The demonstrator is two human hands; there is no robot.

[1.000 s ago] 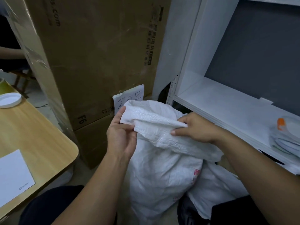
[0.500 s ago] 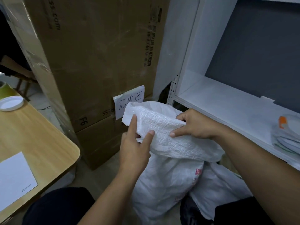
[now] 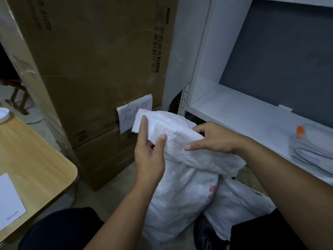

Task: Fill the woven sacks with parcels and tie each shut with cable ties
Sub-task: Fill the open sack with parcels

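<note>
The woven sack (image 3: 180, 186) stands on the floor at the centre of the head view, its folded-over mouth lifted toward 12 o'clock in front of the cardboard box (image 3: 93, 73) and its paper label (image 3: 126, 116). The left hand (image 3: 149, 152) sits at the 9 o'clock end of the fold, forefinger laid straight along the cloth and thumb pressing the near face, so it pinches the edge rather than wrapping it. The right hand (image 3: 214, 139) lies at 3 o'clock on the same fold, fingers curled over the top and thumb stretched along the front, clamped on the cloth. The 2 hands are close but not touching. The step looks like gathering the mouth into a neck for tying; no cable tie is visible. To do it well, bunch the fold tightly toward the middle, keep 1 hand clamped beneath the gather, and leave a firm tail above. A second sack (image 3: 237, 210) lies at 5 o'clock, beside the white shelf (image 3: 243, 112).
</note>
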